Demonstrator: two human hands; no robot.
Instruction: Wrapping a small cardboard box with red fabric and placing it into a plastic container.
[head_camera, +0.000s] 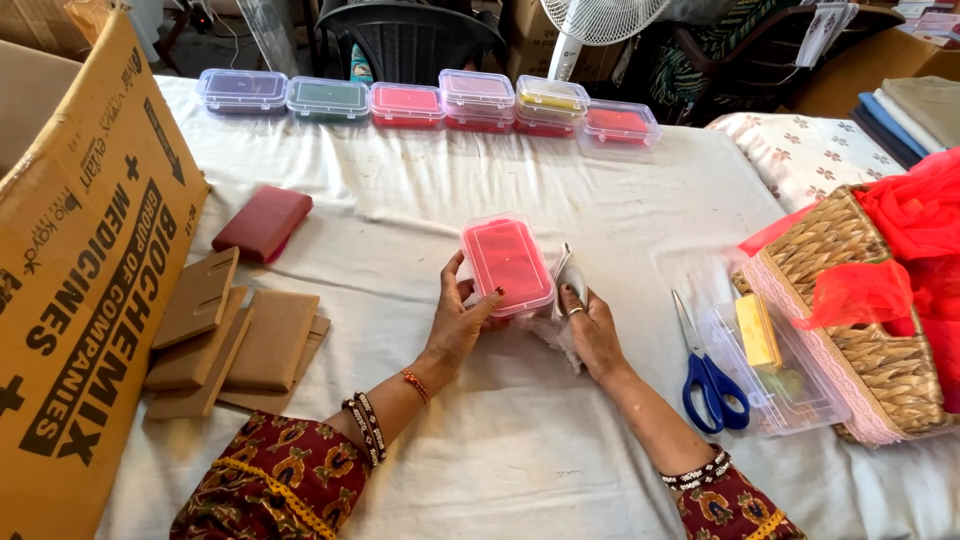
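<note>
Pink-filled clear plastic box (507, 264) is clasped by the left hand (462, 318). Right hand (590, 325) pinches a white cloth (562, 275) beside that grip. Held only at its near end, the box could tip away.

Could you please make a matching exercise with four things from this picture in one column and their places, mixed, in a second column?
Things:
1. pink-filled clear box
2. blue-handled scissors
3. dark red block
4. wicker basket

Places:
A. at the right edge of the table, with red fabric in it
B. lying flat between the right hand and an open clear box
C. held in the left hand, near the middle of the table
D. on the cloth above the brown boards, next to the cardboard carton

Pairs: 1-C, 2-B, 3-D, 4-A
</note>
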